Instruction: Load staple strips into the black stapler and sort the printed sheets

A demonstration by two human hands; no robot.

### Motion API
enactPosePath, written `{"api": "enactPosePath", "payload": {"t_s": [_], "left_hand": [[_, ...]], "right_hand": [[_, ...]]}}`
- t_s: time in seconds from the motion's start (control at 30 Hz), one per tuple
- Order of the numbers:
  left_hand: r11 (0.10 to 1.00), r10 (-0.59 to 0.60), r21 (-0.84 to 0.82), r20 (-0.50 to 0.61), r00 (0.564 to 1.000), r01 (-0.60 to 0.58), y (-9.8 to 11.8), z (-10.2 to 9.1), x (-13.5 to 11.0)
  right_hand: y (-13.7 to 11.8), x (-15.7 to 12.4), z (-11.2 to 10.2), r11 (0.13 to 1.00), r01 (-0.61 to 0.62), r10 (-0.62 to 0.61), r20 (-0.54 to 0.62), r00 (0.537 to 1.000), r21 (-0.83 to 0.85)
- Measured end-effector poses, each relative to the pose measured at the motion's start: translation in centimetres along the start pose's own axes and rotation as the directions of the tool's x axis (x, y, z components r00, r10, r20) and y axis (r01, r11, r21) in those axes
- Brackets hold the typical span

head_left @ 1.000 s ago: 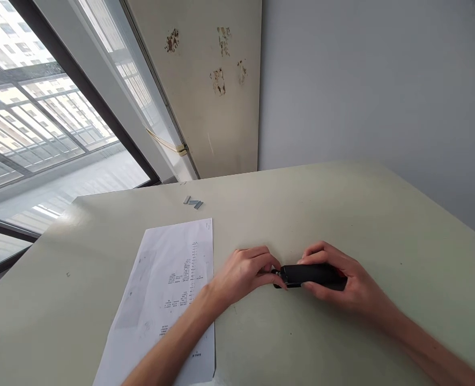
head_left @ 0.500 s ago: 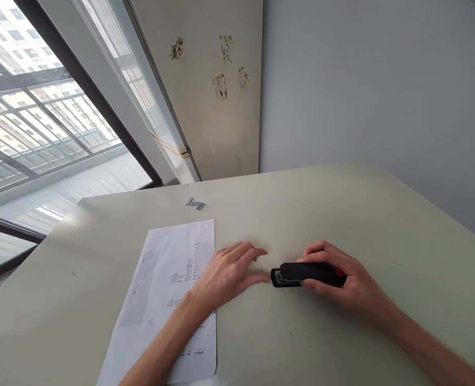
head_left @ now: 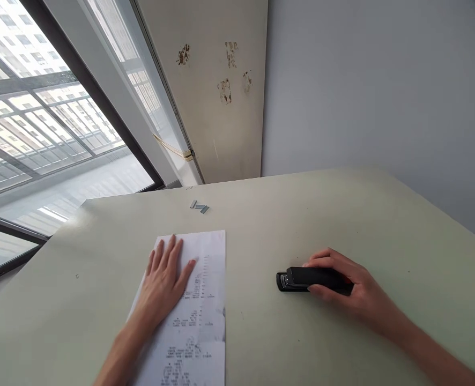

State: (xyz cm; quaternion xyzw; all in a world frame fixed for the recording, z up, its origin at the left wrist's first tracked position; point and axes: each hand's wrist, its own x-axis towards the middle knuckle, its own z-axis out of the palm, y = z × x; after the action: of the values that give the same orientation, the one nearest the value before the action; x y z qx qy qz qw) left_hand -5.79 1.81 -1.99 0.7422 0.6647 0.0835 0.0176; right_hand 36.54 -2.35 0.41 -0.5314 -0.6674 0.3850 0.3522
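My left hand [head_left: 163,284] lies flat with spread fingers on the upper left part of a printed sheet of paper [head_left: 207,338]. Whether there is more than one sheet under it, I cannot tell. To the right, my right hand [head_left: 346,284] grips a black stapler [head_left: 313,277] from behind, thumb on the near side and fingers on the far side. The stapler rests on the table with its front end pointing left, a short gap away from the paper's right edge. Behind the paper lie several short strips of staples [head_left: 199,207].
The pale table [head_left: 269,220] runs back to a grey wall [head_left: 362,86] and a stained beige panel [head_left: 237,134]. Near the left side is a small loose staple [head_left: 77,276]. A glass window [head_left: 52,123] stands beyond the table's left edge.
My left hand has moved left from near the stapler's front end and now presses on the paper. The paper shows more print and sits straighter. My right hand keeps holding the stapler.
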Motion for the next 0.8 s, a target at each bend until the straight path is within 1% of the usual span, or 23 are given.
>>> {"api": "enactPosePath", "payload": {"t_s": [0.07, 0.13, 0.2, 0.27, 0.33, 0.43, 0.53, 0.67, 0.73, 0.8], "left_hand": [[0.994, 0.111, 0.019, -0.022, 0.994, -0.11, 2.1, 0.2, -1.2], [0.978, 0.209, 0.019, -0.028, 0.978, -0.209, 4.5, -0.1, -2.2], [0.967, 0.25, -0.031, -0.044, 0.967, -0.252, 6.3, -0.6, -2.6], [0.96, 0.256, -0.099, -0.073, 0.964, -0.262, 7.3, -1.1, -2.3], [0.959, 0.227, -0.145, -0.115, 0.967, -0.242, 7.6, -1.3, -1.7], [0.967, 0.152, -0.18, -0.159, 0.976, -0.18, 7.5, -1.1, -0.9], [0.967, 0.096, -0.221, -0.16, 0.982, -0.131, 7.2, -0.7, -0.6], [0.948, 0.067, -0.296, -0.181, 0.981, -0.119, 7.0, -0.7, -0.7], [0.93, 0.024, -0.36, -0.14, 0.99, -0.073, 6.8, -1.0, -0.8], [0.897, -0.026, -0.441, -0.047, 0.999, 0.003, 6.5, -1.4, -0.8]], "right_hand": [[0.0, 0.0, -0.1, 1.0, 0.008, -0.007, 0.025, 1.0, -0.02], [0.0, 0.0, -0.2, 0.999, 0.016, -0.015, 0.04, 0.999, -0.042], [0.0, 0.1, -0.3, 0.998, 0.026, -0.023, 0.049, 0.999, -0.065], [0.0, 0.1, -0.4, 0.996, 0.032, -0.027, 0.059, 0.998, -0.083], [-0.1, 0.1, -0.4, 0.995, 0.038, -0.032, 0.067, 0.997, -0.091], [-0.1, 0.2, -0.4, 0.994, 0.044, -0.038, 0.068, 0.997, -0.097], [-0.1, 0.1, -0.4, 0.994, 0.044, -0.037, 0.067, 0.997, -0.099], [0.0, 0.0, -0.4, 0.996, 0.034, -0.028, 0.067, 0.997, -0.086], [-0.1, 0.0, -0.4, 0.996, 0.018, -0.011, 0.072, 0.997, -0.086], [-0.1, 0.0, -0.4, 0.996, 0.006, 0.001, 0.078, 0.997, -0.09]]}}
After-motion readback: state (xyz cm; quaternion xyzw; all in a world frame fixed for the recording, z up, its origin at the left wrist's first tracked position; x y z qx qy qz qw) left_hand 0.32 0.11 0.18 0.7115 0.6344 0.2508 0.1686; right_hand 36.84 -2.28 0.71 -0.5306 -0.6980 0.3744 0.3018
